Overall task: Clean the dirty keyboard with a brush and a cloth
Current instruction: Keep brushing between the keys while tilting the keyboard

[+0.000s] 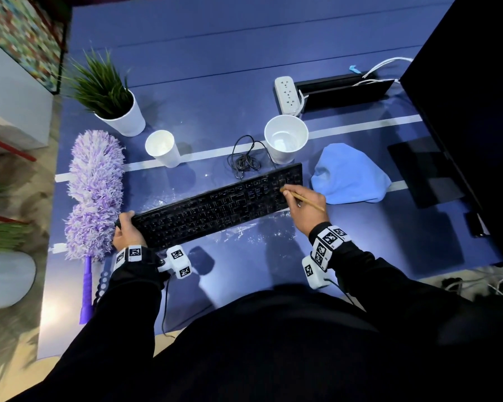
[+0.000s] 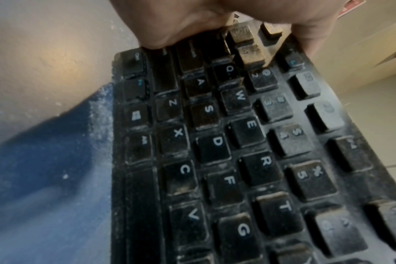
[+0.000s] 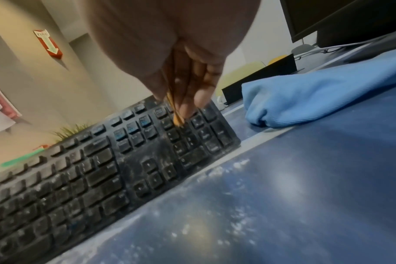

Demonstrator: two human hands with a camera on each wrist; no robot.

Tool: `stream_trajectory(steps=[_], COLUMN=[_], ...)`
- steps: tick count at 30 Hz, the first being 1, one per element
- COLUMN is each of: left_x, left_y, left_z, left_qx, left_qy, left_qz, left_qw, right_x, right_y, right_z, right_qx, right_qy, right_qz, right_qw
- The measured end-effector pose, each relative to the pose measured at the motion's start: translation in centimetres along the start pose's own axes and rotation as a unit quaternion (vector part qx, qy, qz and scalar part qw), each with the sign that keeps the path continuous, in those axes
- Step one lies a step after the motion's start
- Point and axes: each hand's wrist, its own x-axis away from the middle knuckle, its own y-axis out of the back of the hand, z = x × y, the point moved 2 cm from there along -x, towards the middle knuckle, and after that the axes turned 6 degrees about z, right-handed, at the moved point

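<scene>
Blue desk (image 1: 215, 82) from the head view carries a dusty black keyboard (image 1: 215, 207) at centre, left hand (image 1: 125, 230) clamped on its nine-o'clock end, while the right wrist view shows the right hand (image 3: 188, 85) pinching a thin wooden brush (image 3: 178, 119) on the number pad, crumpled light-blue cloth (image 3: 317, 100) at two o'clock.

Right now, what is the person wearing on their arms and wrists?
Both arms are in long black sleeves. The left wrist and right wrist each carry a band of white blocks printed with black square marker patterns, with a white boxy camera unit attached. A thin black cable trails from each. The hands are bare.
</scene>
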Motion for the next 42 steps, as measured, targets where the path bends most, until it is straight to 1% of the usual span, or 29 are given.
stream_trajectory(steps=[1, 3, 7, 8, 10, 11, 14, 15, 17, 19, 21, 23, 24, 25, 29, 30, 32, 33, 34, 36, 37, 38, 40, 41, 42], left_x=[-0.2, -0.4, -0.4, -0.5, -0.5, -0.6, -0.9, -1.0, -1.0, -1.2, -1.3, -1.5, -1.5, -1.6, -1.8, -1.8, -1.9, -1.9, -1.9, -1.9, -1.9, -1.9, -1.9, -1.9, -2.0], left_y=[0.1, 0.1, 0.2, 0.2, 0.1, 0.1, 0.0, 0.0, -0.1, -0.1, -0.1, -0.1, -0.1, -0.2, -0.2, -0.2, -0.3, -0.3, -0.3, -0.3, -0.3, -0.2, -0.2, -0.1, -0.1], left_z=[0.0, 0.1, 0.2, 0.3, 0.4, 0.5, 0.6, 0.6, 0.7, 0.8, 0.8, 0.9, 0.9, 1.0, 0.9, 0.9, 0.9, 0.9, 0.9, 0.9, 0.9, 0.9, 0.9, 0.9, 0.9], left_qx=[0.003, 0.001, 0.013, 0.016, 0.021, 0.021, 0.027, 0.027, 0.028, 0.025, 0.022, 0.026, 0.026, 0.025, 0.032, 0.043, 0.061, 0.066, 0.07, 0.073, 0.072, 0.072, 0.07, 0.069, 0.069], left_qy=[-0.003, -0.005, -0.002, -0.001, -0.005, -0.005, -0.005, -0.004, -0.004, -0.007, -0.008, -0.007, -0.007, -0.007, -0.012, -0.01, -0.004, -0.005, -0.005, 0.001, 0.003, 0.003, 0.002, 0.001, 0.002], left_qz=[0.0, 0.003, 0.005, 0.004, 0.006, 0.004, -0.003, -0.003, -0.004, -0.01, -0.01, -0.006, -0.006, -0.007, -0.01, -0.009, -0.008, -0.008, -0.008, -0.002, 0.0, 0.002, -0.001, -0.003, -0.003], left_qw=[1.0, 1.0, 1.0, 1.0, 1.0, 1.0, 1.0, 1.0, 1.0, 1.0, 1.0, 1.0, 1.0, 1.0, 0.999, 0.999, 0.998, 0.998, 0.998, 0.997, 0.997, 0.997, 0.998, 0.998, 0.998], right_x=[-0.2, -0.4, -0.1, 0.0, 0.1, 0.1, 0.9, 1.2, 1.4, 1.5, 1.7, 1.8, 1.7, 1.6, 1.3, 1.3, 1.4, 1.5, 1.5, 1.8, 2.0, 2.1, 2.0, 1.9, 1.7], right_y=[0.0, -0.3, -1.5, -1.5, -1.3, -1.3, -2.0, -2.3, -2.6, -3.1, -3.5, -3.9, -4.0, -4.0, -2.9, -2.5, -1.9, -1.8, -2.0, -2.7, -2.9, -2.9, -2.8, -2.8, -3.0], right_z=[0.7, 1.7, 2.5, 2.5, 1.9, 1.6, 1.1, 1.2, 1.2, 1.2, 1.5, 1.8, 1.7, 1.4, 0.2, 0.3, 0.7, 0.9, 0.8, 0.4, 0.1, 0.2, 0.4, 0.1, -0.6], right_qx=[-0.01, -0.015, -0.022, -0.016, -0.024, -0.03, 0.0, 0.005, -0.011, -0.023, -0.01, 0.014, 0.021, 0.018, 0.015, 0.023, 0.022, 0.012, 0.003, 0.021, 0.04, 0.047, 0.025, 0.03, 0.054], right_qy=[0.018, 0.025, 0.027, 0.035, 0.042, 0.036, 0.012, 0.019, 0.028, 0.014, 0.012, 0.039, 0.045, 0.044, 0.009, 0.013, 0.051, 0.067, 0.064, 0.02, 0.003, 0.0, 0.017, 0.016, -0.016], right_qz=[-0.022, -0.032, 0.028, 0.025, -0.012, -0.008, 0.116, 0.135, 0.129, 0.117, 0.145, 0.195, 0.195, 0.174, 0.055, 0.031, -0.004, -0.005, 0.012, 0.096, 0.124, 0.125, 0.089, 0.089, 0.114], right_qw=[1.0, 0.999, 0.999, 0.999, 0.999, 0.999, 0.993, 0.991, 0.991, 0.993, 0.989, 0.98, 0.98, 0.984, 0.998, 0.999, 0.998, 0.998, 0.998, 0.995, 0.991, 0.991, 0.996, 0.995, 0.992])
